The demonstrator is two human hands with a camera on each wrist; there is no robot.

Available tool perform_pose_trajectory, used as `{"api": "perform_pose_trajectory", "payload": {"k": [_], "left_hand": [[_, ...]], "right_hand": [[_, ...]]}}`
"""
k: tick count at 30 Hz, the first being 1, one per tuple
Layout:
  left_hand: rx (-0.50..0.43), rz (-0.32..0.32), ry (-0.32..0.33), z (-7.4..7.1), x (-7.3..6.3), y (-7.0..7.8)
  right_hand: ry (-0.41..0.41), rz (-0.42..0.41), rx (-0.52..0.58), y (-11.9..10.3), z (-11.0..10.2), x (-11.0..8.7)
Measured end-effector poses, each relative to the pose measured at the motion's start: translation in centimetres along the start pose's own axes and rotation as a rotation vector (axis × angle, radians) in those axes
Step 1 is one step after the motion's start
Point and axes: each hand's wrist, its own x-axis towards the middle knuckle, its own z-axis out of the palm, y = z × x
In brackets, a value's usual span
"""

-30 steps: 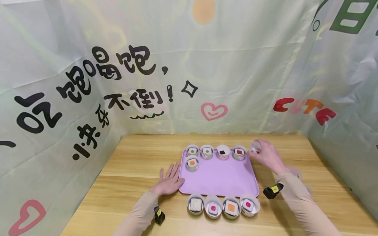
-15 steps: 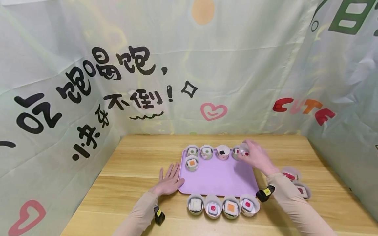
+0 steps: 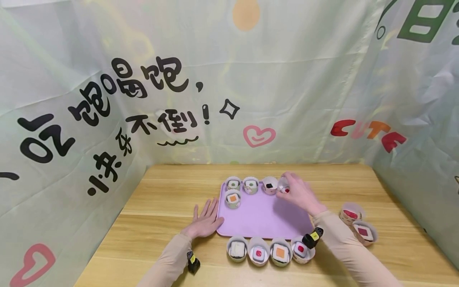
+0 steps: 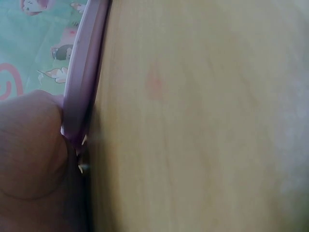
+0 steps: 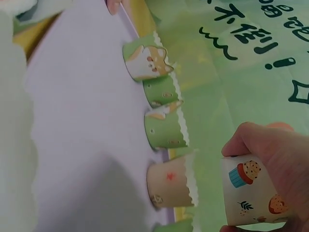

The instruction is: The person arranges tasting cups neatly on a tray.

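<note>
Head cam: R hand (image 3: 300, 193) w/ grip rnd cup (image 3: 283, 184), L hand (image 3: 203, 222) wide at purple tray (image 3: 258, 219) edge

tray (image 3: 267, 225) x1 | hands (image 3: 203, 223) (image 3: 298, 193) x2 | wrist cams (image 3: 193, 264) x2 | cups (image 5: 170, 181) x12: 5 tray, 1 held, 4 nr, 2 R

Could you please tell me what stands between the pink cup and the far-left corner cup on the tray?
In the head view, one green cup stands between the pink cup and the corner cup.
</note>
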Motion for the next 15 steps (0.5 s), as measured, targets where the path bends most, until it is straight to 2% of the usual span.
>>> {"api": "perform_pose_trajectory", "payload": {"k": [9,15], "left_hand": [[-0.011,0.009,0.008,-0.3,-0.3,0.2],[-0.009,0.001,0.005,-0.1,-0.1,0.1]], "right_hand": [[-0.002,-0.056,-0.008,-1.5,1.1,0.3],[-0.032,-0.056,-0.008,-2.7,1.5,0.4]]}}
